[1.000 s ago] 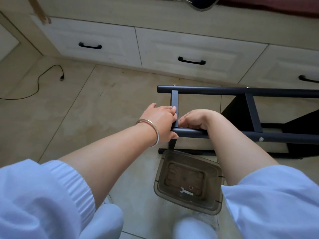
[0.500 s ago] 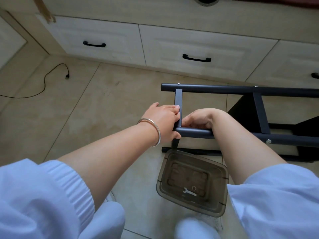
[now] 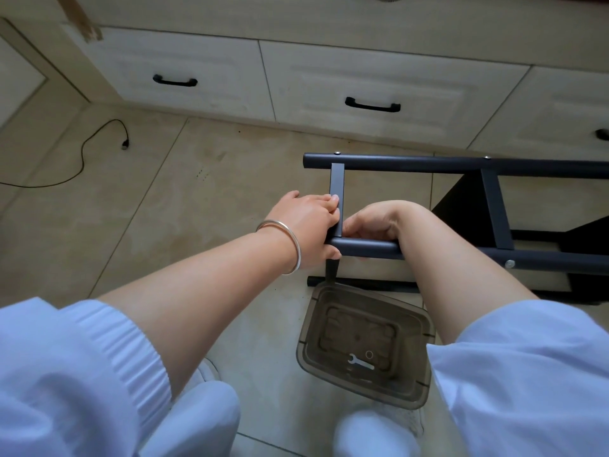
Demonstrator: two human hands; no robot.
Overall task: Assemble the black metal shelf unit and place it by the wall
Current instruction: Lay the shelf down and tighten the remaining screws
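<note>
Black frame (image 3: 461, 166) gripped by both hands.

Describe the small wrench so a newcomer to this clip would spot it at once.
Start at the black metal shelf frame lying on the tiled floor. Just below its near rail sits a translucent brown plastic container. The small silver open-ended wrench lies flat on its bottom, the only bright long piece, beside a small ring.

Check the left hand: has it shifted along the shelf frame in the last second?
No. The left hand grips the same corner, where the short crossbar meets the near tube, as before; only the camera drifted.
</note>
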